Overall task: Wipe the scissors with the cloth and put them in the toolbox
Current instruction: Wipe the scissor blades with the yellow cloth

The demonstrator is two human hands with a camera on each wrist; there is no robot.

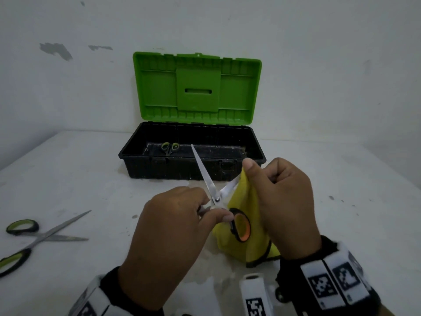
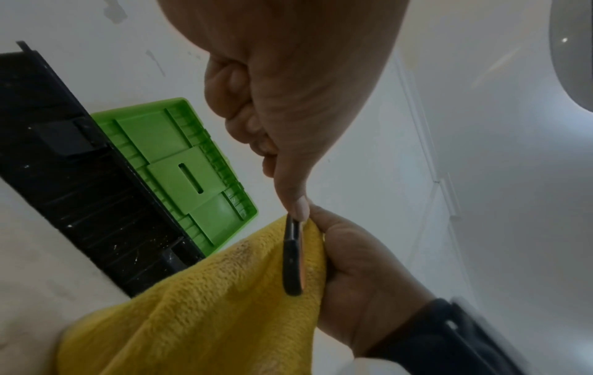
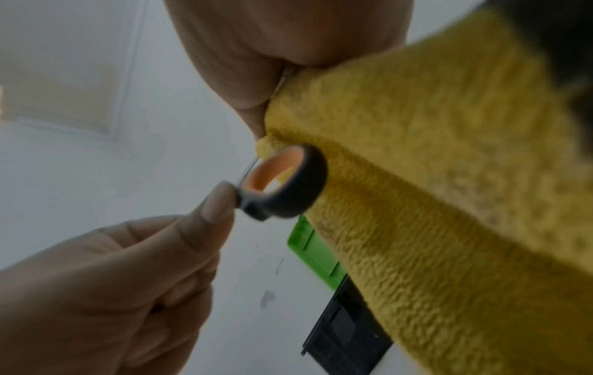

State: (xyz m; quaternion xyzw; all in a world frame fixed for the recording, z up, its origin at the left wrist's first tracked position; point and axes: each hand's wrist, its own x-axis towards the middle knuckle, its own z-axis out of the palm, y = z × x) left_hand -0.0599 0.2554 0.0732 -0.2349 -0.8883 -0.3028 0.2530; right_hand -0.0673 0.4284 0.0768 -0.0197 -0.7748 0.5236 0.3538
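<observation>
Scissors [image 1: 202, 172] with a black, orange-lined handle ring [image 1: 241, 224] are held above the table, blades spread apart. My left hand [image 1: 214, 210] pinches them near the pivot, with the thumb [image 3: 215, 203] against the ring [image 3: 289, 192]. One blade points up toward the toolbox. The other runs right into the yellow cloth [image 1: 246, 238], which my right hand [image 1: 250, 176] pinches around that blade. The cloth [image 2: 208, 317] hangs down to the table. The toolbox [image 1: 159, 167] stands open behind, its green lid [image 1: 196, 87] upright.
Small green-handled scissors [image 1: 169, 147] lie inside the toolbox at its left. A larger green-handled pair [image 1: 34, 238] lies open on the white table [image 1: 91, 179] at the near left. The wall rises right behind the toolbox.
</observation>
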